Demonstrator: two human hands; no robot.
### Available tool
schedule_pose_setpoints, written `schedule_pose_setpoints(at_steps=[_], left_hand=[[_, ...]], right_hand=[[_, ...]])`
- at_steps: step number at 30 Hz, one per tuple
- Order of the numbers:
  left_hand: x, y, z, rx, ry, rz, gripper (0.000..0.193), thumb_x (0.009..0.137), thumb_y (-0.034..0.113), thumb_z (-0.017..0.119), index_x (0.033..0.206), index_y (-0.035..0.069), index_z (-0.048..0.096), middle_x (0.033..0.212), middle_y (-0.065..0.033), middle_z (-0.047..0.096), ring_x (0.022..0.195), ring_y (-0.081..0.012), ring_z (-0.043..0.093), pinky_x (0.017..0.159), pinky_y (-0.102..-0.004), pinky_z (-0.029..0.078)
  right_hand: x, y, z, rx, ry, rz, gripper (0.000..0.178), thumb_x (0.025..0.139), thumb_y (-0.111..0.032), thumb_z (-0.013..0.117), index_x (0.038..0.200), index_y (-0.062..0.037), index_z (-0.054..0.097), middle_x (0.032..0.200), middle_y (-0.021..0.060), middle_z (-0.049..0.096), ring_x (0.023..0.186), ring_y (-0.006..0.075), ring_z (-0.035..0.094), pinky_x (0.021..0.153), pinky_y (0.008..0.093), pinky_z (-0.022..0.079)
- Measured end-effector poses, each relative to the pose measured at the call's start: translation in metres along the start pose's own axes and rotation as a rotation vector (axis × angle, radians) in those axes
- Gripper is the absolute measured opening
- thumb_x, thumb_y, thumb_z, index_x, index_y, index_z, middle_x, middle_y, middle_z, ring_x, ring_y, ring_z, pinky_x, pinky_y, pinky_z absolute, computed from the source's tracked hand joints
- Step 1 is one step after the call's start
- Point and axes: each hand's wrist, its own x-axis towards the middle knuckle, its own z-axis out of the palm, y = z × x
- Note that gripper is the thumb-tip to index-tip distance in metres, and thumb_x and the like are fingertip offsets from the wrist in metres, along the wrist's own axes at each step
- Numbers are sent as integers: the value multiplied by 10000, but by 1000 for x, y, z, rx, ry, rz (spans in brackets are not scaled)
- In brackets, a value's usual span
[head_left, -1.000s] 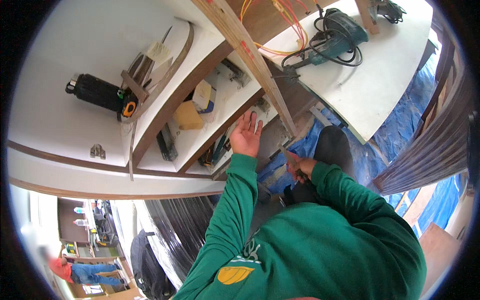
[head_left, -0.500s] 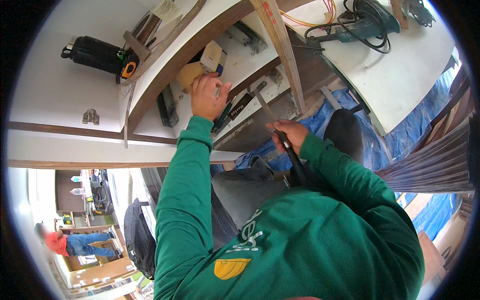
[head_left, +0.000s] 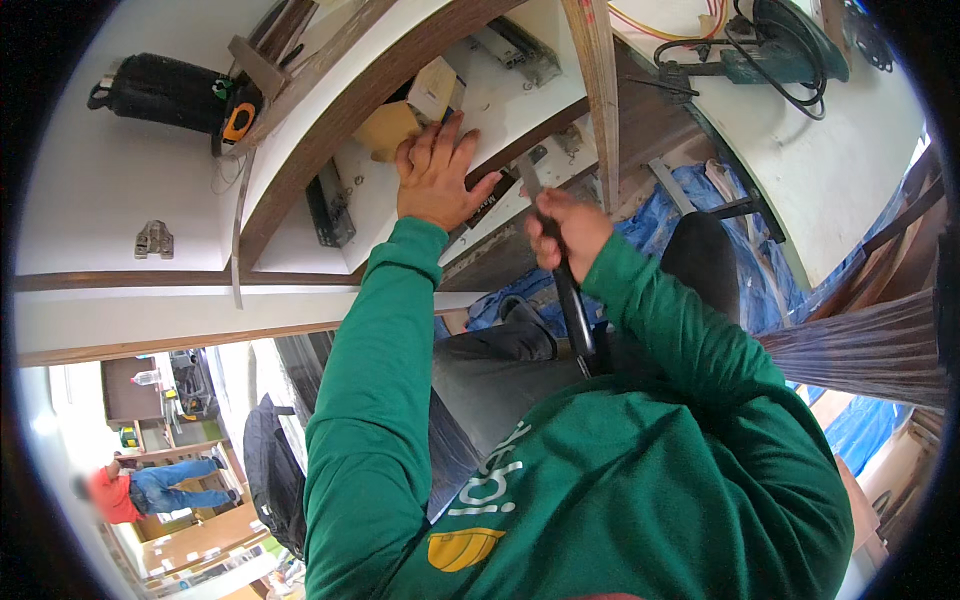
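**Hammer gripped at the open cabinet shelf**

While my right hand [head_left: 560, 232] is clamped around a hammer [head_left: 562, 275] with a dark, rubbery handle, its metal head points up toward twelve o'clock, just beside a slim wooden strip [head_left: 598, 90] of pale, smooth grain. The hammer sits near the centre of my view, its handle trailing down toward six o'clock over my green sleeve. My left hand [head_left: 437, 175] lies at ten o'clock from the hammer, fingers spread and flat, pressing on a white laminate shelf panel [head_left: 380, 205] edged in dark brown wood. Just above my fingertips sits a tan cardboard box [head_left: 388, 128] beside a smaller white box [head_left: 432, 88], both inside the cabinet's open compartment. At two o'clock a teal power tool [head_left: 775, 55] rests on a white board with its black cord coiled. At ten o'clock, farther out, a black bag [head_left: 155, 92] lies on the white top.
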Motion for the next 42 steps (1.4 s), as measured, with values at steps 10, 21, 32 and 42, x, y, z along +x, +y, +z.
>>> schedule_pose_setpoints(at_steps=[10, 21, 32, 42], left_hand=[[2, 1, 2, 29, 3, -8, 670, 746, 563, 716, 1288, 201, 560, 1451, -42, 446, 1304, -270, 409, 1092, -517, 267], [2, 0, -2, -23, 20, -18, 650, 738, 495, 729, 1298, 206, 570, 1449, -46, 459, 1293, -286, 420, 1094, -526, 259], [-1, -5, -7, -161, 20, -9, 490, 829, 287, 573, 1299, 149, 552, 1456, -72, 452, 1292, -312, 412, 1107, -524, 232], [-3, -7, -4, -152, 30, -13, 444, 873, 257, 527, 1301, 141, 537, 1453, -82, 446, 1307, -295, 411, 1102, -550, 231]], right_hand=[[4, 2, -6, -28, -26, -5, 102, 1032, -204, 452, 1114, -148, 473, 738, 18, 518, 538, 102, 429, 451, 257, 335], [14, -4, -10, -44, 5, 19, 127, 1034, -234, 462, 1130, -170, 515, 720, 26, 521, 471, 115, 401, 413, 256, 328], [19, 7, 1, -210, 38, -43, 85, 1037, -232, 453, 1053, -157, 492, 717, 30, 507, 495, 120, 427, 428, 264, 330], [32, 4, 15, -198, 47, -120, 68, 1021, -214, 477, 1049, -151, 474, 699, 38, 513, 472, 133, 424, 417, 283, 318]])
